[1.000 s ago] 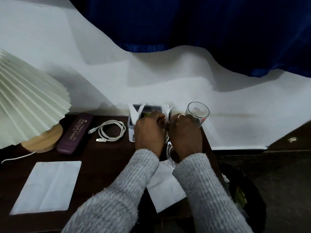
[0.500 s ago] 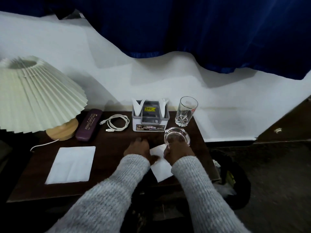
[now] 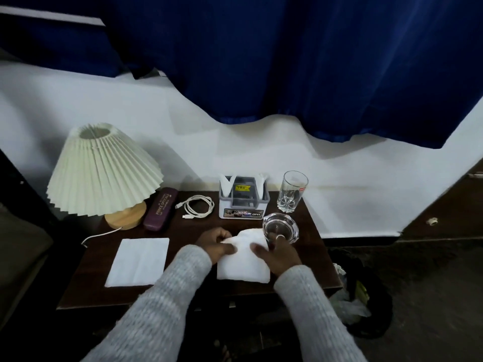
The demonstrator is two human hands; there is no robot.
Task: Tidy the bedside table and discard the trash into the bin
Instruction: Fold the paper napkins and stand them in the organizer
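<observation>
Both your hands are on the napkin (image 3: 243, 262) near the front of the table (image 3: 183, 231). Your left hand (image 3: 215, 244) pinches its upper left edge, fingers curled over the fold; your right hand (image 3: 277, 253) lies on its right side, thumb pressed on the paper, but the other fingers blur against the ashtray (image 3: 281, 227) just behind them — whether they grip anything, you can't tell from here. A second napkin (image 3: 138, 261) lies flat to the left, untouched. Along the back stand the lamp (image 3: 104, 169), a case (image 3: 160, 209), a coiled cable (image 3: 197, 206), the caddy (image 3: 243, 202) and a glass (image 3: 291, 192). The bin (image 3: 366, 304) sits on the floor right of the table — bagged, with some scraps inside.
</observation>
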